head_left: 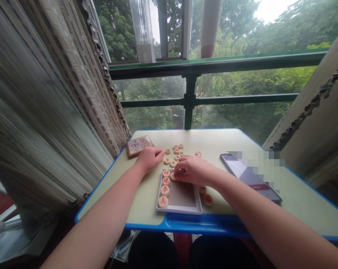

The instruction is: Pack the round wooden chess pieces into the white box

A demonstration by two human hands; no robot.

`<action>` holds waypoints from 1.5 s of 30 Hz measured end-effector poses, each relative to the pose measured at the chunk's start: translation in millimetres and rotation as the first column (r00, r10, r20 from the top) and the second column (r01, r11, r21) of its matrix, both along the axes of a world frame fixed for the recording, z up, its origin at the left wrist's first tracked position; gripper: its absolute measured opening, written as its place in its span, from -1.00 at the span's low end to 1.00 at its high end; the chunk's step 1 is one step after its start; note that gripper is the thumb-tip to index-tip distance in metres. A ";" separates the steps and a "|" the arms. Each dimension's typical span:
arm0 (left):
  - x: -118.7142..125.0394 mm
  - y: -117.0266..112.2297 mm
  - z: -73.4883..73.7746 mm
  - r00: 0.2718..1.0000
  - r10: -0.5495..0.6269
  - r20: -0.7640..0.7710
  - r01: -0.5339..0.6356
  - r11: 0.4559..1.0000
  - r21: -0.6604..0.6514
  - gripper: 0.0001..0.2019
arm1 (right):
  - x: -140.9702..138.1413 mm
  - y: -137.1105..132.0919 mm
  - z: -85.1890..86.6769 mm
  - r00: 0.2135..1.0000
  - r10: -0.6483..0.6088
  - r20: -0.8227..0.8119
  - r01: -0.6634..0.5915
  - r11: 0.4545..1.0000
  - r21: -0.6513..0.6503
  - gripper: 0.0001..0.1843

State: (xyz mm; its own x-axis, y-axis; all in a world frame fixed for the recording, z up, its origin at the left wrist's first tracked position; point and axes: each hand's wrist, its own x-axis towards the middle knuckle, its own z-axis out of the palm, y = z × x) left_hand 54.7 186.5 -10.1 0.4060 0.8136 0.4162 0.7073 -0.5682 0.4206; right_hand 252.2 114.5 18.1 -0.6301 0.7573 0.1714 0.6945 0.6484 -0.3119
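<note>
My right hand (192, 169) reaches into a shallow white box (180, 212), its fingers closed on a round wooden Chinese chess piece (173, 176) near the far left corner. Down the box's left side lies a column of several chess pieces with red characters, the nearest one (163, 202) at the front. My left hand (150, 158) rests on the table beyond the box, fingers curled together; whatever they may hold is hidden. Close to its fingertips lies a loose chess piece (168, 151). Several more loose pieces (176, 151) are scattered behind the box.
A decorated box lid (139, 145) lies at the table's far left, behind my left hand. Loose pieces (207, 200) sit right of the white box. A tablet-like device (250, 177) lies on the right. The table (219, 140) has a blue edge; curtains and a railed window surround it.
</note>
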 end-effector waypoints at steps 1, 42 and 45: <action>-0.2 -0.3 0.2 1.000 0.004 -0.010 -0.004 1.000 0.007 -0.65 | -0.5 -0.6 0.8 1.000 -0.002 0.003 0.002 1.000 0.000 -0.89; -0.8 3.2 -0.4 0.999 0.023 -0.044 -0.023 1.000 0.001 -0.73 | -5.3 -5.7 2.9 0.999 0.004 0.036 -0.006 0.999 0.038 -0.90; -0.1 3.5 0.1 0.999 0.021 -0.043 -0.021 1.000 -0.006 -0.74 | -3.8 -6.1 6.7 0.999 -0.022 0.047 0.021 0.999 0.029 -0.87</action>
State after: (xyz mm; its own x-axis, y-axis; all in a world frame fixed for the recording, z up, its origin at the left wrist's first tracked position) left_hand 54.5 190.0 -10.0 0.4064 0.8248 0.3931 0.7366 -0.5503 0.3933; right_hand 248.4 108.4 24.7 -0.6218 0.7659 0.1638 0.7217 0.6415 -0.2601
